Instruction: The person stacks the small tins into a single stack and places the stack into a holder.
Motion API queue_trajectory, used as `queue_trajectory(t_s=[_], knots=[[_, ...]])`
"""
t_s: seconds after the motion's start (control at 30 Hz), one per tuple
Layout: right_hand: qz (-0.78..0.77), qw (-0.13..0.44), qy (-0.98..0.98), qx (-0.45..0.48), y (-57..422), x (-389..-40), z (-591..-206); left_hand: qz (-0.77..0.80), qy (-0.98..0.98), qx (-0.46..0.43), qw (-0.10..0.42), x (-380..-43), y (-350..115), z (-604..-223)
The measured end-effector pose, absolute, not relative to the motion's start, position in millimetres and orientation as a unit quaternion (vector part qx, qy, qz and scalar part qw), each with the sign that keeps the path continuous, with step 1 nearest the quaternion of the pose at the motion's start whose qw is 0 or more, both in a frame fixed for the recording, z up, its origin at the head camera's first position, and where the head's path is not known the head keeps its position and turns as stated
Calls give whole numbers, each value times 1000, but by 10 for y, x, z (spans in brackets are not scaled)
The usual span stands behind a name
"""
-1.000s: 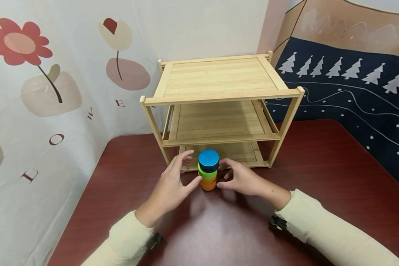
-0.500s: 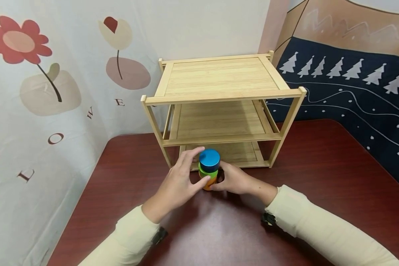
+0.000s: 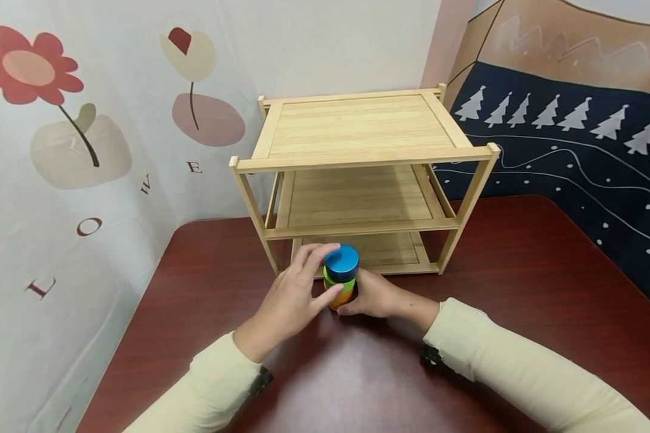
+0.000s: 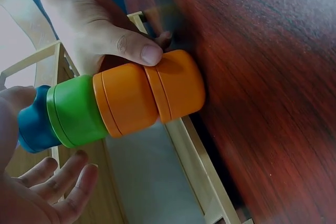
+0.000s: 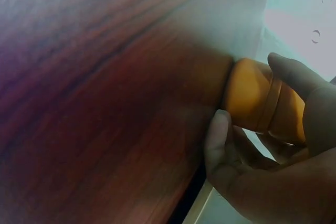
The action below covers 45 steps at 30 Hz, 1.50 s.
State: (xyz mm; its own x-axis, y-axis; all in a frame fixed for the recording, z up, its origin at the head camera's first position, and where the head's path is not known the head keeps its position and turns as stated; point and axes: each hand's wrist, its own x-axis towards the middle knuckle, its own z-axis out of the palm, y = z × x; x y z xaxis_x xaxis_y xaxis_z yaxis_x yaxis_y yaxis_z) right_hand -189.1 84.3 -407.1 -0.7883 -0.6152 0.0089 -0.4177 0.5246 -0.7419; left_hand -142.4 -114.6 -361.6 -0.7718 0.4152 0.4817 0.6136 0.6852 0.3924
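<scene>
A stack of round jar-like pieces stands upright on the table: a blue piece [image 3: 342, 260] on top, a green piece [image 4: 76, 109] under it, then an upper orange piece [image 4: 126, 98] and a lower orange piece [image 4: 181, 85]. My left hand [image 3: 294, 294] curves round the top from the left, index finger at the blue rim and thumb on the near side; its other fingers hang apart from the stack in the left wrist view. From the right, my right hand [image 3: 378, 294] grips the orange base, thumb on the near side. Its fingers are partly hidden in the head view.
Right behind the stack is a three-tier wooden rack [image 3: 360, 159] on the dark red table [image 3: 520, 288]. A flower-print cloth [image 3: 141, 120] hangs at left and back, a dark tree-print cloth [image 3: 552, 156] at right.
My right hand has moved left and its fingers have taken hold of the orange base. The left hand has moved slightly right, its index finger now over the blue rim. The stack stays put.
</scene>
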Motion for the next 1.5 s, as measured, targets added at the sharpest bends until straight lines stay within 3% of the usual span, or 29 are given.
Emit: queue_trajectory(t_s=[0.63, 1.5], knots=[[-368, 98, 866, -324, 902, -1772, -3954, -243, -903, -316, 162, -1379, -1134, -3512], [-374, 61, 862, -337, 1105, -1512, -3512, -250, -862, -390, 205, -1217, -1106, -3027]])
